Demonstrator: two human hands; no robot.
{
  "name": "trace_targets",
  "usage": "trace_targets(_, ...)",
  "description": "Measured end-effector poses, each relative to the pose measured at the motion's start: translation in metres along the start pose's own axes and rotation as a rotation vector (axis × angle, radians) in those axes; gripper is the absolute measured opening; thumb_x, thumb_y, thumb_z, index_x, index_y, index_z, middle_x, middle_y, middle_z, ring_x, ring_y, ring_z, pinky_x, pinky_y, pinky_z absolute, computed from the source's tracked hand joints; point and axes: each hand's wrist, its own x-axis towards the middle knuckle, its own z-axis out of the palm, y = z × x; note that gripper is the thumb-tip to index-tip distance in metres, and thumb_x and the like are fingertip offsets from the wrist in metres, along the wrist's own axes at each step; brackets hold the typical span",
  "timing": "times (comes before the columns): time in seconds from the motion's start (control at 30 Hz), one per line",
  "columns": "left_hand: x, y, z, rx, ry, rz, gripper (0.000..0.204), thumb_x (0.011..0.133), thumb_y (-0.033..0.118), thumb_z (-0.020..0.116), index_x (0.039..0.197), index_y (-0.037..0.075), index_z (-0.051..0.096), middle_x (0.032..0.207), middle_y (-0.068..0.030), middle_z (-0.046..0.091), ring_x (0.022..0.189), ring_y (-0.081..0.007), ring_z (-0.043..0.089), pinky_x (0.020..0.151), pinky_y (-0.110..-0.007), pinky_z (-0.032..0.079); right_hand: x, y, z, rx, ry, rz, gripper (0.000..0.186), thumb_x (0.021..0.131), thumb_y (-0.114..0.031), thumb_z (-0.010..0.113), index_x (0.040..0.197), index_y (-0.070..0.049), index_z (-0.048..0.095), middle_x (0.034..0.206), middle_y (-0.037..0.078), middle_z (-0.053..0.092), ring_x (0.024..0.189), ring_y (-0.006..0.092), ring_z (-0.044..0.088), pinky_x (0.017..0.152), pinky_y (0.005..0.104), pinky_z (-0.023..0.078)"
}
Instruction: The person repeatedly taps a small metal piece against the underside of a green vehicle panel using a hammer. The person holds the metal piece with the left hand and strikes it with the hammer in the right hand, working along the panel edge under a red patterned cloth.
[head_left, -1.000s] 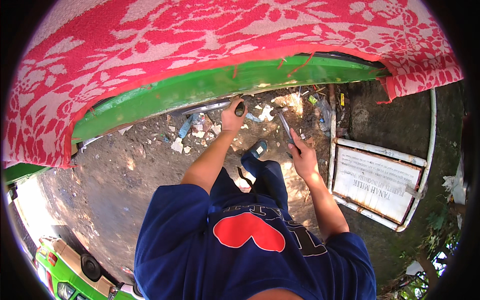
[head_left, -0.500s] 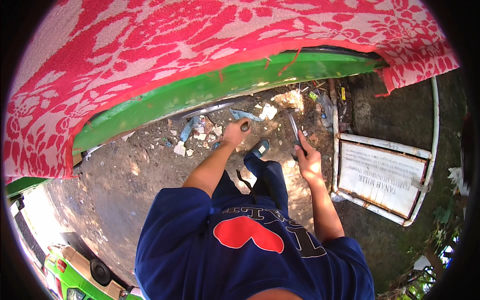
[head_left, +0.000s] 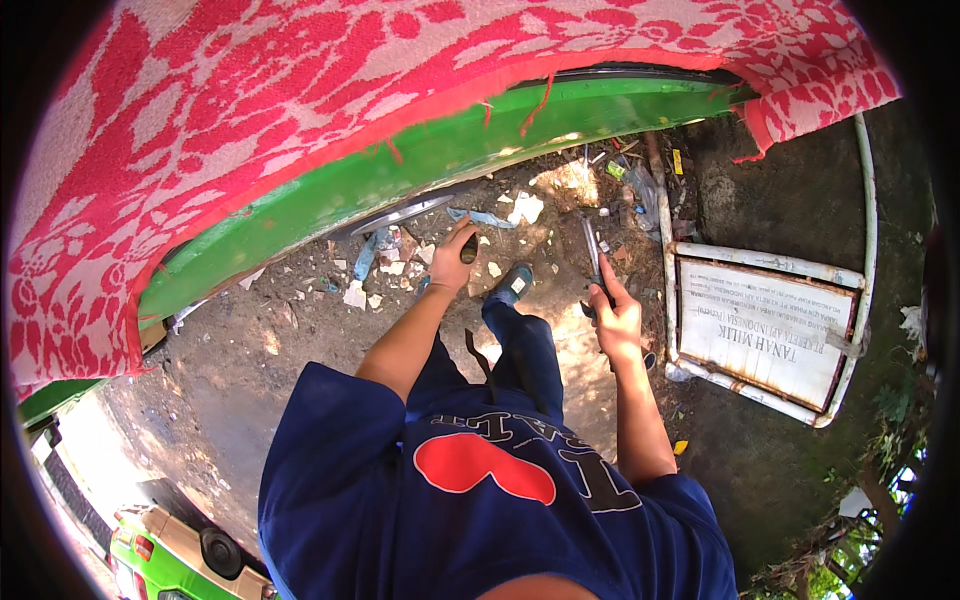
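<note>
**Both hands loaded, left one drops away from the green panel**

The person stands over littered dirt ground (head_left: pixel 250 350) beside a green vehicle body (head_left: pixel 400 160) draped in a red patterned cloth (head_left: pixel 250 100). The left hand (head_left: pixel 455 258) is clenched around a small dark-handled tool (head_left: pixel 469 248), and over the last second it has come down and inward, from up near the chrome strip (head_left: pixel 400 212) under the panel to a spot above the scattered paper scraps (head_left: pixel 390 262). That reads as a pause between strokes on the bodywork rather than contact; the tool tip is apart from the panel now.

The right hand (head_left: pixel 618 318) grips a long slim metal tool (head_left: pixel 592 255), its blade pointing up and away from the body. It has barely shifted, just drifted a touch lower in the view.

Hard to call: what kind of tool either one is, since the left tool's working end is buried in the fist and the right one is thin and blurred. A framed white signboard (head_left: pixel 765 325) lies flat to the right. The head has tilted, so more cloth fills the top and the vehicle's upper body is hidden
</note>
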Motion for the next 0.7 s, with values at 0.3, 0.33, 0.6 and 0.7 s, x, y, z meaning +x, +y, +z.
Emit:
trace_targets(0.3, 0.013, 0.006, -0.041, 0.054, -0.031, 0.027, 0.033, 0.083, 0.008, 0.074, 0.115, 0.011, 0.065, 0.138, -0.0141, 0.059, 0.121, -0.0363, 0.060, 0.095, -0.040, 0.054, 0.001, 0.029, 0.037, 0.080, -0.020, -0.090, 0.051, 0.097, -0.012, 0.062, 0.147, -0.017, 0.052, 0.078, -0.005, 0.057, 0.060, 0.0030, 0.044, 0.053, 0.0209, 0.039)
trace_targets(0.33, 0.015, 0.007, -0.044, 0.065, -0.043, 0.049, 0.033, 0.083, 0.008, 0.074, 0.115, 0.011, 0.065, 0.138, -0.0142, 0.059, 0.121, -0.0366, 0.060, 0.095, -0.040, 0.054, 0.001, 0.035, 0.041, 0.073, -0.008, -0.107, 0.050, 0.097, -0.011, 0.062, 0.146, -0.017, 0.052, 0.079, -0.005, 0.058, 0.061, 0.0032, 0.044, 0.054, 0.0212, 0.041)
trace_targets(0.6, 0.027, -0.002, -0.062, 0.176, -0.053, 0.209, 0.036, 0.083, 0.010, 0.075, 0.117, 0.010, 0.064, 0.135, -0.0148, 0.061, 0.119, -0.0374, 0.061, 0.094, -0.041, 0.054, -0.020, 0.034, 0.057, 0.162, -0.006, -0.048, 0.047, 0.094, -0.009, 0.065, 0.141, -0.009, 0.056, 0.123, 0.017, 0.070, 0.106, 0.0143, 0.067, 0.092, 0.0278, 0.050)
trace_targets(0.7, 0.036, -0.008, -0.060, 0.164, -0.086, 0.196, 0.040, 0.080, 0.009, 0.075, 0.118, 0.012, 0.064, 0.136, -0.0109, 0.061, 0.121, -0.0349, 0.059, 0.094, -0.043, 0.055, -0.025, 0.037, 0.056, 0.174, -0.010, 0.048, 0.047, 0.094, -0.008, 0.065, 0.141, -0.009, 0.056, 0.122, 0.016, 0.070, 0.106, 0.0145, 0.067, 0.091, 0.0280, 0.050)
